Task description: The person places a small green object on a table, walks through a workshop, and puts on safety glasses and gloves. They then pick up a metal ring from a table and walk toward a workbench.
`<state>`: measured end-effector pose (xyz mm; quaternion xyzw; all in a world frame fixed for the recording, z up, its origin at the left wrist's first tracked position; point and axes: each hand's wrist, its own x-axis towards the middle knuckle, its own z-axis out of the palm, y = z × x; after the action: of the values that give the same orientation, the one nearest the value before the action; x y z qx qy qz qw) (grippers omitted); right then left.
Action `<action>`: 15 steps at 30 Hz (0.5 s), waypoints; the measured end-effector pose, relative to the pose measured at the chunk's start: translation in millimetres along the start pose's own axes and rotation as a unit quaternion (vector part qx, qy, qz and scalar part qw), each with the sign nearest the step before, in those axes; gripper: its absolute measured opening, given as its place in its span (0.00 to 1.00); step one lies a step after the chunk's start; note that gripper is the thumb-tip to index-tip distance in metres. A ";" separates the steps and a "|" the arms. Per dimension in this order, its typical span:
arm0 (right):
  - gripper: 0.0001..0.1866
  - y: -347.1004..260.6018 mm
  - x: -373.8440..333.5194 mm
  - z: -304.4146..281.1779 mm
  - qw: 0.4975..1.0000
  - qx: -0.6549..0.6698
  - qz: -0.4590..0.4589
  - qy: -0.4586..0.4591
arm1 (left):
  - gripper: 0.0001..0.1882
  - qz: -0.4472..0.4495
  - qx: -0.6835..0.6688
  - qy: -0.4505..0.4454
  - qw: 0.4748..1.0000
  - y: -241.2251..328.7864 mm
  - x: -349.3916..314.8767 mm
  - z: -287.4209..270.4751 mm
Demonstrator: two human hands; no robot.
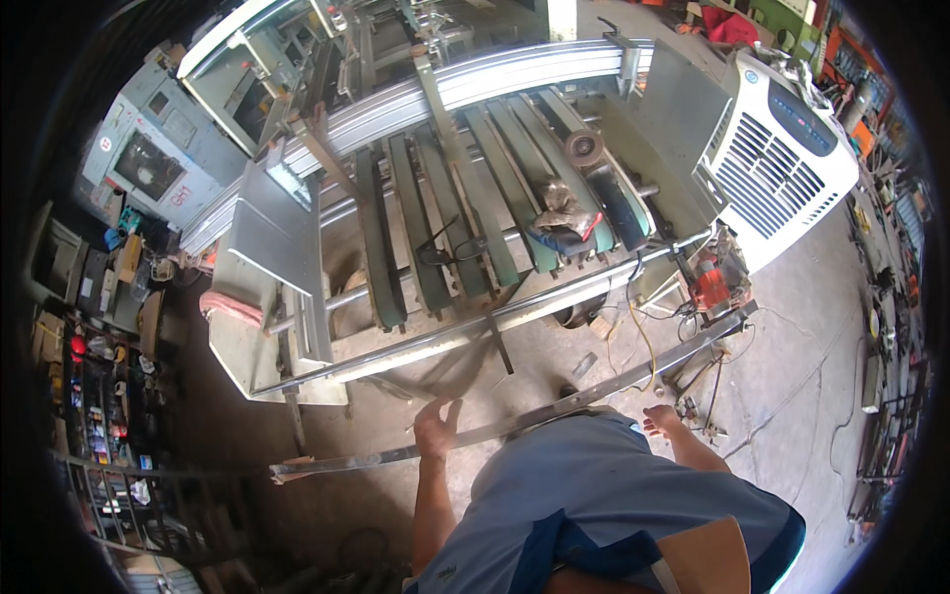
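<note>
A long, narrow metal bar [515, 424] runs crosswise in front of my body, its left end low and its right end higher up. My left hand [435, 428] is at the bar's left part, the forearm crossing over it and the hand just beyond its far edge. Its thumb stands apart from the fingers, and nothing shows in it. My right hand [661, 420] hangs on the near side of the bar, apart from it, with fingers loosely spread and nothing in them. Past the bar stands a large machine frame with long green slats [426, 228].
On the slats lie dark safety glasses [457, 249], crumpled gloves [569, 216] and an angle grinder [604, 183]. A red tool [709, 287] stands by the bar's right end, with cables near it. A white air cooler [777, 158] is at right; cluttered shelves [104, 396] line the left.
</note>
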<state>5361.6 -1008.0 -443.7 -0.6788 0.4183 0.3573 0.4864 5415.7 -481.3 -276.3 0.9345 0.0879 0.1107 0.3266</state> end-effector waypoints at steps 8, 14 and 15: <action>0.20 8.8 -2.9 4.9 1.000 0.009 -0.025 0.003 | 0.23 -0.020 0.070 -0.042 0.996 -0.6 -4.4 3.9; 0.20 15.0 -6.2 0.6 0.999 0.016 -0.046 0.008 | 0.24 -0.053 0.071 -0.071 0.994 -3.1 -6.3 6.0; 0.20 14.7 -8.2 0.4 0.999 0.008 -0.049 0.009 | 0.25 -0.053 0.075 -0.068 0.993 -4.1 -6.4 6.4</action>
<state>5344.9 -1008.4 -441.8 -0.6979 0.3915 0.3233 0.5050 5410.9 -483.4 -284.7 0.9558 0.1230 0.0225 0.2661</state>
